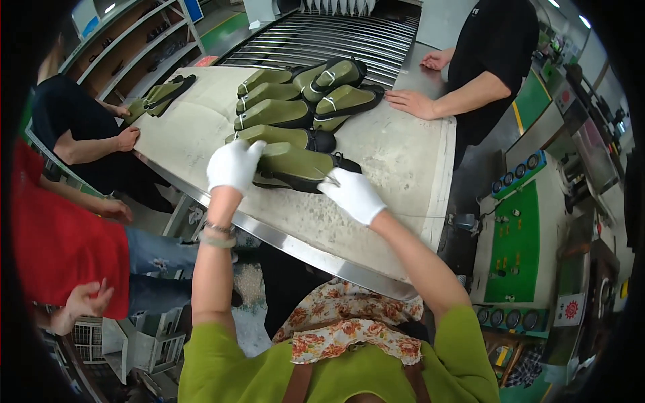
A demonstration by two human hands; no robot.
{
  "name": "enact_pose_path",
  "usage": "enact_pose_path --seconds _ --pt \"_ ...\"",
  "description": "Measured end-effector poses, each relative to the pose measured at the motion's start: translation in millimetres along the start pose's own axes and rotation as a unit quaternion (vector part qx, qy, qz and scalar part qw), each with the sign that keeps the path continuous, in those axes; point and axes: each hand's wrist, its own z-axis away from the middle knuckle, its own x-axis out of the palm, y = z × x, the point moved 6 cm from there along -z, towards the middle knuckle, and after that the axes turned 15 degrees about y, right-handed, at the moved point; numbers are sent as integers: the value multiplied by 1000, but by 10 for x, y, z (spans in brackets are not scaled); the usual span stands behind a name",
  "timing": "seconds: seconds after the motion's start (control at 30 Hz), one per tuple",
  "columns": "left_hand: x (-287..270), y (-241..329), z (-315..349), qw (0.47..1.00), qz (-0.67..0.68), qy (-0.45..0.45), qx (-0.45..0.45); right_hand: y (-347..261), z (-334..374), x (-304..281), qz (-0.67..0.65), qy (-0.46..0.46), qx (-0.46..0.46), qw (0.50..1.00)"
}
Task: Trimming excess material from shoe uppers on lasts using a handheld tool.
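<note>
Closest to me on the pale tabletop lies a black shoe upper on a green shoe last [295,164], toe to the right. My left hand [232,166], in a white glove, is at its heel end, fingers curled and thumb near the last; what they grip is hidden. At the toe side my gloved right hand [353,196] is closed on a thin metal tool [329,177], its exact kind unclear. Just beyond lies another shoe on a last [285,136]. Several more lasted shoes [272,114] with white ties are grouped behind it, some leaning on others.
A metal roller conveyor [322,40] adjoins the table's far edge [215,77]. At right, a person in black [494,67] rests a hand by the shoes. Another person in black [87,127] handles shoes at left; a person in red [74,242] stands nearer. A green-topped bench [514,242] is at right.
</note>
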Motion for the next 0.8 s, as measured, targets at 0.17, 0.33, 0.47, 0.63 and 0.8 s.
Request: enact_pose_path --seconds 0.17,0.33,0.47,0.63,0.8 --pt "113 976 -601 986 -57 71 141 285 263 -729 135 80 44 987" --pt "1036 1529 -1231 988 13 -78 133 579 433 -1033 121 195 32 973" --pt "1449 1632 -1412 992 53 -66 89 528 436 -991 133 149 43 979" --pt "1706 297 -1995 932 362 -16 1 351 427 -844 128 137 -25 982" --pt "1713 566 -1592 799 544 -98 -238 547 425 -965 120 174 -6 977"
